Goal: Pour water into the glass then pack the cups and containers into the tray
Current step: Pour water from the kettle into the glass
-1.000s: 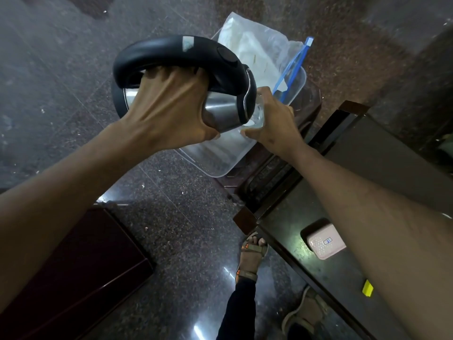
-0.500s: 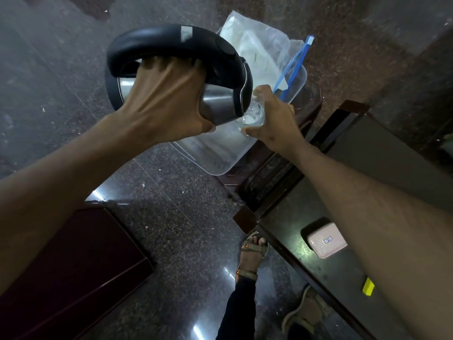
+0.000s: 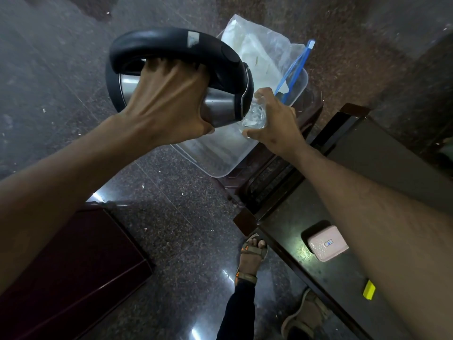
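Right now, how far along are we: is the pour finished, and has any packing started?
Nothing looks finished. In hand: the left hand grips the tilted kettle, its spout at the glass held by the right hand; water shows inside. Left: packing. The clear tray holds only a plastic bag; no cups or containers are visible in it.

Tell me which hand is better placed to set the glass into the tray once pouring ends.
Right. The right hand already grips the glass directly above the clear tray; the left hand is occupied gripping the tilted kettle.
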`<state>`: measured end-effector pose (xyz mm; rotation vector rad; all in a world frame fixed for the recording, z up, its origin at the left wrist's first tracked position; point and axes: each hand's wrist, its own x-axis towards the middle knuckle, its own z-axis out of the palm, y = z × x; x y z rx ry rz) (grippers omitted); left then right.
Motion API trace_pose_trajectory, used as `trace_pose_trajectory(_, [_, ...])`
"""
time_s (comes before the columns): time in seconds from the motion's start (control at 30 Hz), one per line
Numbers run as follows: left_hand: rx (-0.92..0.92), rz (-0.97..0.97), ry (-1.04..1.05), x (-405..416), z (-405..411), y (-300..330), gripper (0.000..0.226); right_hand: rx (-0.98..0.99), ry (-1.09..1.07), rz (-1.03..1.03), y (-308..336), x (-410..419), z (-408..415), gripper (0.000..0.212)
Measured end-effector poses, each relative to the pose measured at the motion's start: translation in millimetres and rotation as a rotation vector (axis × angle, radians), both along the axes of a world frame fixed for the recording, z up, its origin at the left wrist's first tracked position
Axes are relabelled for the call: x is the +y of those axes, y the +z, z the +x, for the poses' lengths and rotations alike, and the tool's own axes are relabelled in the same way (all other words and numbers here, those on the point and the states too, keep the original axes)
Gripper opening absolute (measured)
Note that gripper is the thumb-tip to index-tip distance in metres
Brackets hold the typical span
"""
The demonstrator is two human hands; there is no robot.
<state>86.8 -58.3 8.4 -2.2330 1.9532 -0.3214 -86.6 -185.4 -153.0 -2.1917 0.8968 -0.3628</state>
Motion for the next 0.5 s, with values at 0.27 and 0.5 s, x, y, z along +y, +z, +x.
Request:
trace_pose_trajectory(0.27, [-0.009,0.019,0.001,-0.5,-1.4,1.8,0.072,0.000,-0.001,-0.007,-1.3,-0.5,0.1,0.080])
trace_pose_trajectory(0.5, [-0.019,0.029,0.008,-1.8,-2.7,0.2,0.071,0.001,-0.001,-0.016,-2.4,-1.1,0.1,0.080])
